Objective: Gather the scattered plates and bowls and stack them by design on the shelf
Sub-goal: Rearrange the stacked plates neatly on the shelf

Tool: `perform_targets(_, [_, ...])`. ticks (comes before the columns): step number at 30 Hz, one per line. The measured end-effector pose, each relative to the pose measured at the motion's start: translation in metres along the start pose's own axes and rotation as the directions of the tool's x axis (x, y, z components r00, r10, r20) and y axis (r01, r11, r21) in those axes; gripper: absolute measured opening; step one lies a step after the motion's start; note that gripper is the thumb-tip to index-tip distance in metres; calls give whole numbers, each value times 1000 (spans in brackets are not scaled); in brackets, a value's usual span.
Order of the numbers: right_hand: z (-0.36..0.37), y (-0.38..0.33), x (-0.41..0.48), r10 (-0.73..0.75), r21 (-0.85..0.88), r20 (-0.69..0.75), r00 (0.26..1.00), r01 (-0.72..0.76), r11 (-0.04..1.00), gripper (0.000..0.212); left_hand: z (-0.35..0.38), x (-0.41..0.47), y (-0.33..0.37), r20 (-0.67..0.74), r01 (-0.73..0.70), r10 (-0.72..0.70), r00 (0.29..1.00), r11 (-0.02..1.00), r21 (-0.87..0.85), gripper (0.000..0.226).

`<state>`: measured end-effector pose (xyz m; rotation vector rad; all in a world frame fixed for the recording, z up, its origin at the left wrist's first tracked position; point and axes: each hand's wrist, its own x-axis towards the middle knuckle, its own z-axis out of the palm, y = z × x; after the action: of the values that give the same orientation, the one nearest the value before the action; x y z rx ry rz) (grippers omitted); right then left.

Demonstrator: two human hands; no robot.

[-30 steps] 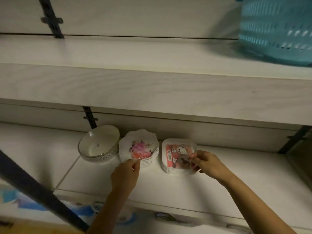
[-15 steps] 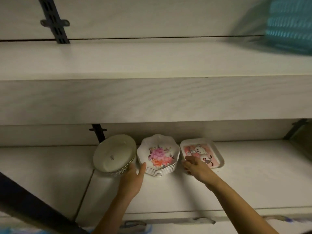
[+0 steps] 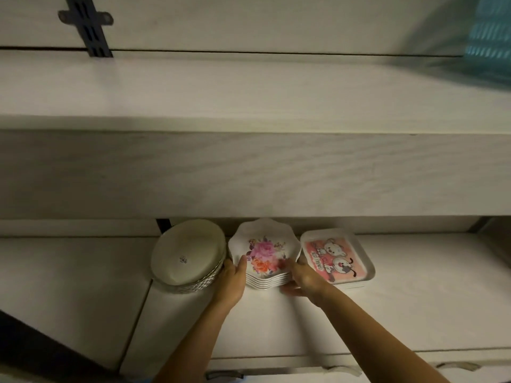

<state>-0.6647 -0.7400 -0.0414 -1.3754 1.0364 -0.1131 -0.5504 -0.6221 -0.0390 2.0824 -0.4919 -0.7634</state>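
Observation:
Three stacks stand side by side on the lower shelf [image 3: 414,299]. At the left is a stack of plain cream bowls [image 3: 188,255]. In the middle is a stack of scalloped flower plates [image 3: 264,252]. At the right is a stack of square pink cartoon plates [image 3: 336,258]. My left hand [image 3: 232,280] grips the left side of the flower stack, thumb on the top plate's rim. My right hand [image 3: 304,277] holds the stack's right side, fingers against its edge.
A thick white upper shelf [image 3: 249,172] overhangs the stacks closely. A teal plastic basket [image 3: 489,40] sits on it at the far right. Dark wall brackets [image 3: 88,26] run up the back wall. A dark bar [image 3: 41,352] crosses the lower left corner.
My right hand has left the cartoon plates and moved left onto the flower stack. My left hand has closed in on that stack's left side. The view has drawn closer.

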Motion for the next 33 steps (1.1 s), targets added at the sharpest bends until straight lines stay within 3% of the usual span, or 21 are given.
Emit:
perform_targets(5, [5, 3, 10, 10, 85, -38, 999, -7, 996, 53, 2, 5, -1, -29, 63, -64, 998, 998, -9, 37])
perform_targets(13, [7, 22, -4, -15, 42, -81, 997, 18, 999, 53, 3, -4, -18, -12, 70, -70, 997, 996, -48, 30])
perform_targets(21, [-6, 51, -44, -66, 49, -31, 997, 67, 997, 48, 10, -50, -30, 77, 51, -43, 996, 993, -108, 32])
perform_targets(27, [-30, 69, -69, -50, 67, 15, 999, 49, 997, 45, 23, -93, -14, 73, 112, -108, 991, 993, -41, 23])
perform_targets(33, [-71, 86, -90, -89, 30, 64, 994, 87, 996, 43, 49, -133, 6, -12, 148, -150, 989, 981, -128, 13])
